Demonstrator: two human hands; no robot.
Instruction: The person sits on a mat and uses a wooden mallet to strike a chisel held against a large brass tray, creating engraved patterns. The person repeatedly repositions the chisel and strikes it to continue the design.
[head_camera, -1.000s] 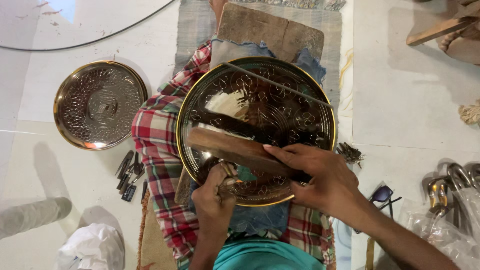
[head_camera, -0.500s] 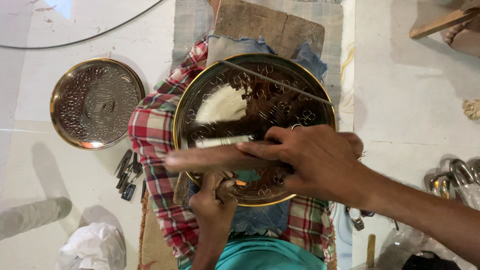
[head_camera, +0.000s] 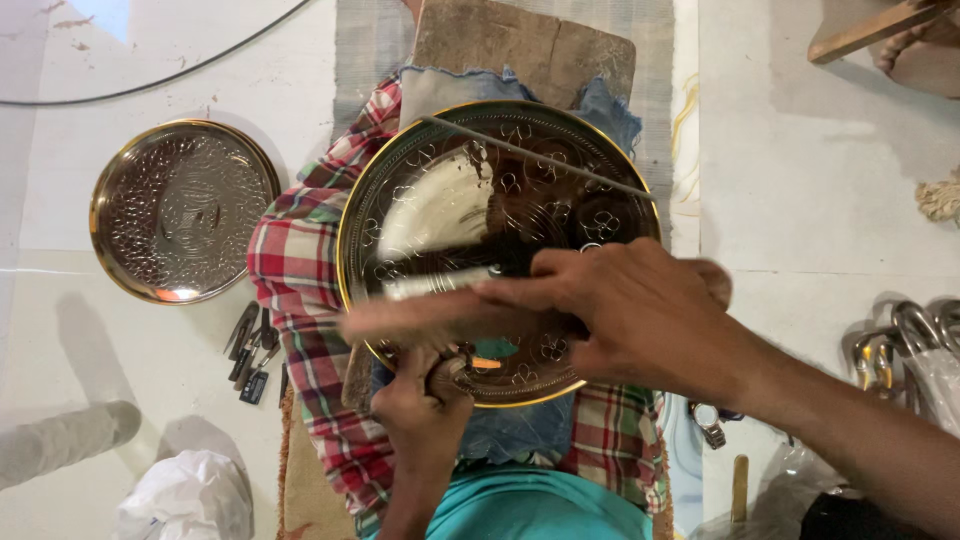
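Resting on my lap over a red checked cloth (head_camera: 300, 290) is the big round engraved brass plate (head_camera: 520, 190), its gold rim tilted slightly and flower patterns cut across its dark face. My right hand (head_camera: 625, 310) lies across the plate's lower half, fingers pressed together around a long flat wooden stick (head_camera: 420, 315) that reaches out to the left, blurred over the rim. My left hand (head_camera: 425, 400) sits at the near edge of the plate, fingers pinched around a small tool with an orange tip (head_camera: 485, 362) that touches the metal. A thin rod (head_camera: 540, 160) lies across the plate's upper part.

Under the cloth, a wooden board (head_camera: 520, 45) and a patch of blue fabric (head_camera: 440, 85) show above the plate. Well to the left, on the pale floor (head_camera: 150, 400), lies a smaller hammered metal plate (head_camera: 180, 210); near it, just beside the cloth, is a cluster of small dark punches (head_camera: 252, 350). A white crumpled bag (head_camera: 185, 495) lies at the lower left. At the right edge lie metal pliers (head_camera: 890, 345).
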